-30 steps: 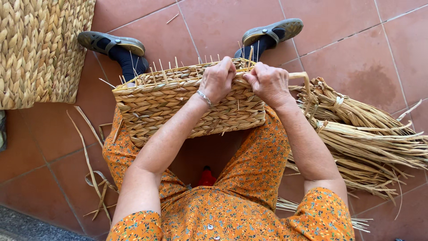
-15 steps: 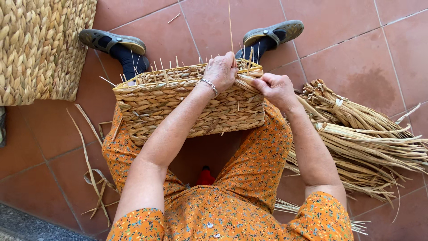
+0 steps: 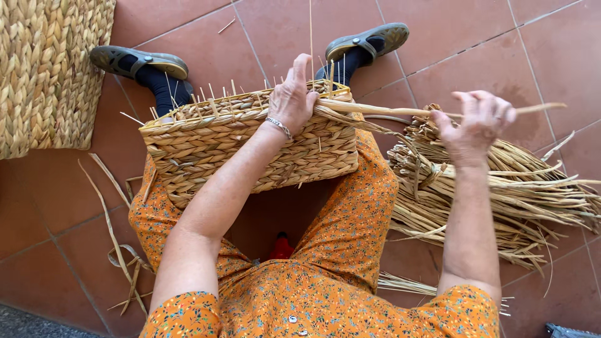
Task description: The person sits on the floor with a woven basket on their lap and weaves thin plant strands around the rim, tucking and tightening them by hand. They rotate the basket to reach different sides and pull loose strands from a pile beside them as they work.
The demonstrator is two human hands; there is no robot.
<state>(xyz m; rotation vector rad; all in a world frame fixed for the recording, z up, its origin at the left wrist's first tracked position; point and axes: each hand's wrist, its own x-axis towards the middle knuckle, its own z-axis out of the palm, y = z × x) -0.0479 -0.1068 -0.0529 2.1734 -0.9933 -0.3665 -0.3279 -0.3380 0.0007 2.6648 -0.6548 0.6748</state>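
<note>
A half-woven rush basket point(image 3: 250, 144) rests on the person's lap. The left hand point(image 3: 293, 97) clamps its rim at the 3 o'clock corner. The right hand point(image 3: 477, 122), fingers curled shut, pinches a rush strand point(image 3: 382, 111) running flat toward 3 o'clock, above the rush bundle point(image 3: 501, 188).

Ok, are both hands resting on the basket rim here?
No: only the left hand rests on the woven basket rim, while the right hand is out to the side pulling a straw strand.
</note>
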